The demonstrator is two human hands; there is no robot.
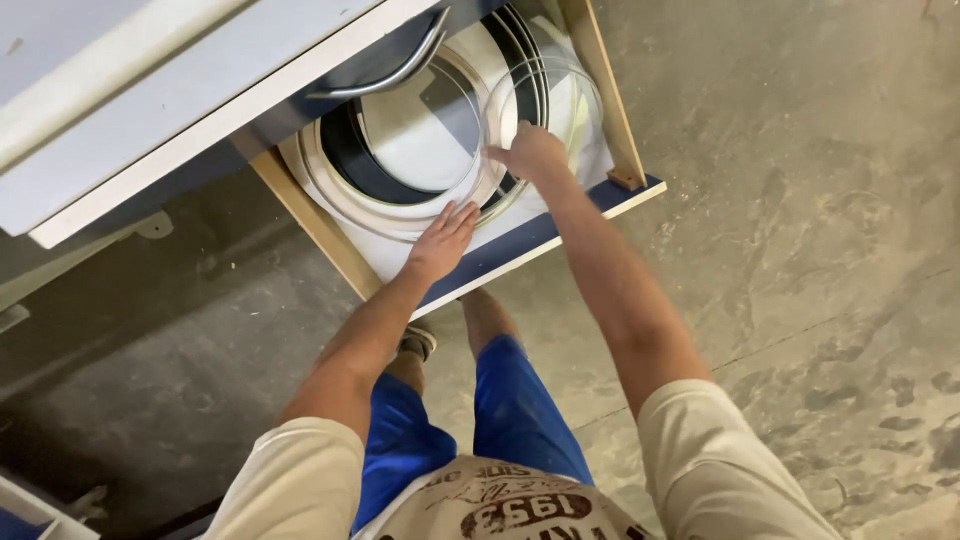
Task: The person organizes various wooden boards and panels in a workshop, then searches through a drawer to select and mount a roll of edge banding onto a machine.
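An open wooden drawer (pixel 520 245) with a blue front holds a stack of large round plates (pixel 400 150), white with a dark ring. My right hand (pixel 530 153) grips the rim of a clear glass plate (pixel 560 95) tilted up at the right of the stack. Beside it, my left hand (pixel 442 240) lies flat with fingers spread on the white plate rim near the drawer's front edge.
A white countertop (pixel 130 120) and a blue drawer with a curved metal handle (pixel 390 70) overhang the open drawer at the upper left. Bare concrete floor (pixel 800 250) spreads to the right. My legs in blue shorts (pixel 500 410) stand just before the drawer.
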